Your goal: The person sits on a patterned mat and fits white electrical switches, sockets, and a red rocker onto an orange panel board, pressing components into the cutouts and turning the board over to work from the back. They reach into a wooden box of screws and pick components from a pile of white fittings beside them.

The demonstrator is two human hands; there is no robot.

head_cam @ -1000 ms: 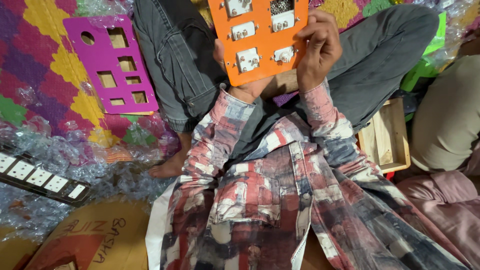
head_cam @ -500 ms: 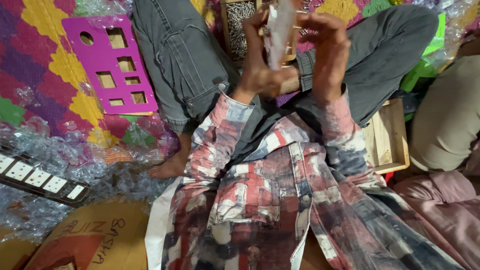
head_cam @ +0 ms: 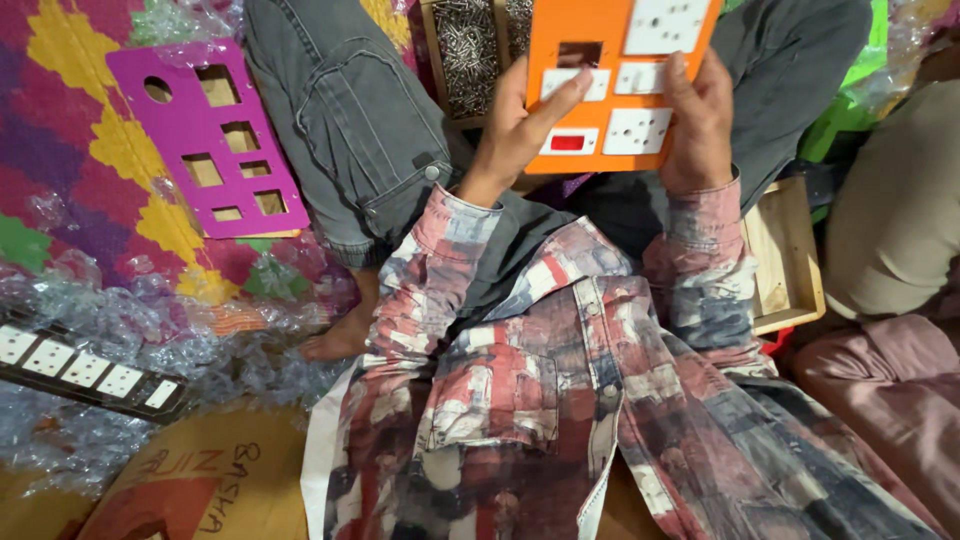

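Note:
I hold an orange switch plate (head_cam: 597,40) flat toward me over my lap, at the top centre of the head view. White sockets and switches and a red indicator sit in its cut-outs; one cut-out is open. My left hand (head_cam: 517,128) grips its lower left edge, thumb pressing on a white switch. My right hand (head_cam: 697,120) grips the lower right part, fingers over a white socket. My patchwork sleeves run down from both hands.
A magenta plate (head_cam: 205,138) with empty cut-outs lies on the patterned mat at left. A dark strip of white switches (head_cam: 85,368) rests on bubble wrap. A box of screws (head_cam: 468,55) sits behind the plate. A wooden tray (head_cam: 785,260) and another person's leg (head_cam: 890,220) are at right.
The orange plate was flipped: edge-on half a second ago, it now faces me with its front side. Both hands shifted grip along its lower edge.

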